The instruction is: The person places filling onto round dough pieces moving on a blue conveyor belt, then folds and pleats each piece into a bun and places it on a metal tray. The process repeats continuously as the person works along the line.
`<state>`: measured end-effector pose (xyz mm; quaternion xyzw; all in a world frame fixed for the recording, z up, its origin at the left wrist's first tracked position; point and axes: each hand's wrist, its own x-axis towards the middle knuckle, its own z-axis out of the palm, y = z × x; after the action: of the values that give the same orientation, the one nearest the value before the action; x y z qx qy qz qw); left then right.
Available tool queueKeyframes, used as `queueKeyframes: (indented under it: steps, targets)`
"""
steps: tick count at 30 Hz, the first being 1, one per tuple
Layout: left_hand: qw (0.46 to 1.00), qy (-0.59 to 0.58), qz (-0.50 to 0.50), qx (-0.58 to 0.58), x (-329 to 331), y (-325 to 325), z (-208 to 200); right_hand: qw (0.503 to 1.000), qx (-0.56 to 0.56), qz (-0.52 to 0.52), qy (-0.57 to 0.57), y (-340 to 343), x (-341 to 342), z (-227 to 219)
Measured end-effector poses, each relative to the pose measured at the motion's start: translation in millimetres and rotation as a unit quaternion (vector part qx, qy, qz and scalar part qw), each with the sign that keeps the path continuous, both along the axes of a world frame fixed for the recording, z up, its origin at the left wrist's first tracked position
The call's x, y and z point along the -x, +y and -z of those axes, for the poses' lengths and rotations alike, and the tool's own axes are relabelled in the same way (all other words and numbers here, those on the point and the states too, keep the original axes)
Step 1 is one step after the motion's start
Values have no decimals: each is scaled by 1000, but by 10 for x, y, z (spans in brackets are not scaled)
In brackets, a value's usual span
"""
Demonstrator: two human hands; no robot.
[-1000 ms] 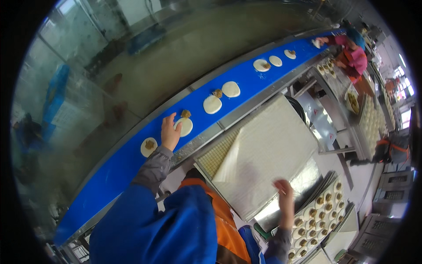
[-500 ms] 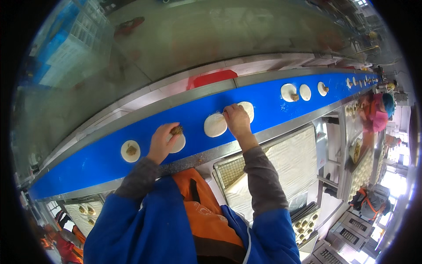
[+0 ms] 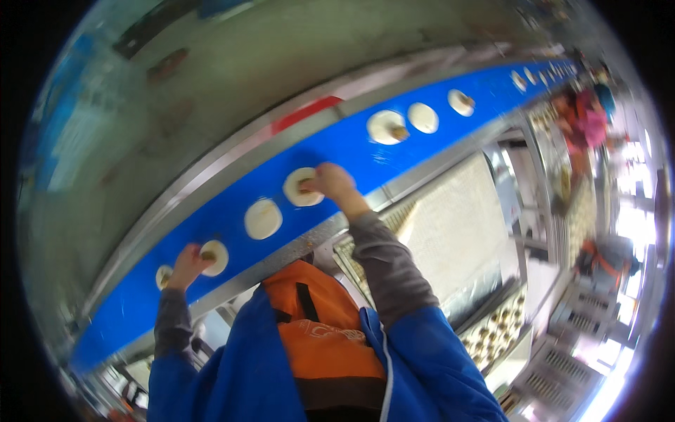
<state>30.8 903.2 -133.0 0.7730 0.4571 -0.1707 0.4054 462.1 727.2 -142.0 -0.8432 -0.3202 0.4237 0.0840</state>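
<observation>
A row of flat, round white dough pieces lies on a blue conveyor belt. My left hand [image 3: 185, 268] is at the left edge of one dough round [image 3: 219, 261], its fingertips closed on a lump of brownish filling [image 3: 208, 255] there. My right hand [image 3: 335, 184] reaches over another dough round [image 3: 300, 196] further right. Its fingers are bunched at a brown lump of filling [image 3: 304, 186] on that dough. Between my hands sits a bare dough round [image 3: 263, 219]. Left of my left hand, a round [image 3: 163, 276] is partly covered. Motion blurs both hands.
The blue belt [image 3: 232, 190] runs from lower left to upper right, carrying more dough rounds, such as a plain one [image 3: 423, 118]. A sheet-covered rack [image 3: 450, 218] stands at the near side, beside a tray of filled pieces [image 3: 498, 329]. A person in pink [image 3: 589, 125] works further along.
My view has turned, and the dough rounds sit further left. My left hand has brought its filling onto the dough. The right hand has shifted left, now over a round with filling.
</observation>
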Motion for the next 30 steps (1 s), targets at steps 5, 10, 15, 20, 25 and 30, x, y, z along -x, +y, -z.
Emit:
queueKeyframes:
  steps: [5, 10, 15, 20, 25, 30]
  targets:
    - [978, -54, 151, -132, 399, -74, -202, 954, -250, -69, -154, -18, 857, -47]
    - [960, -210, -163, 87, 1, -413, -789, 859, -380, 238, 247, -577, 993, -161]
    - [906, -265, -44, 327, -1743, -1221, -916, 676, -515, 458, 261, -2575, -68, -163]
    - [791, -308, 32, 527, -4239, -2707, -506, 487, -513, 706, 20, -4766, -1084, -134]
    - [831, -306, 172, 431, -6208, -3978, -186, 519, -497, 696, 2, -5610, -1750, 25]
    - [861, -325, 324, 218, -7208, -4330, 264, 684, -188, 676, -199, -5853, -2175, 345]
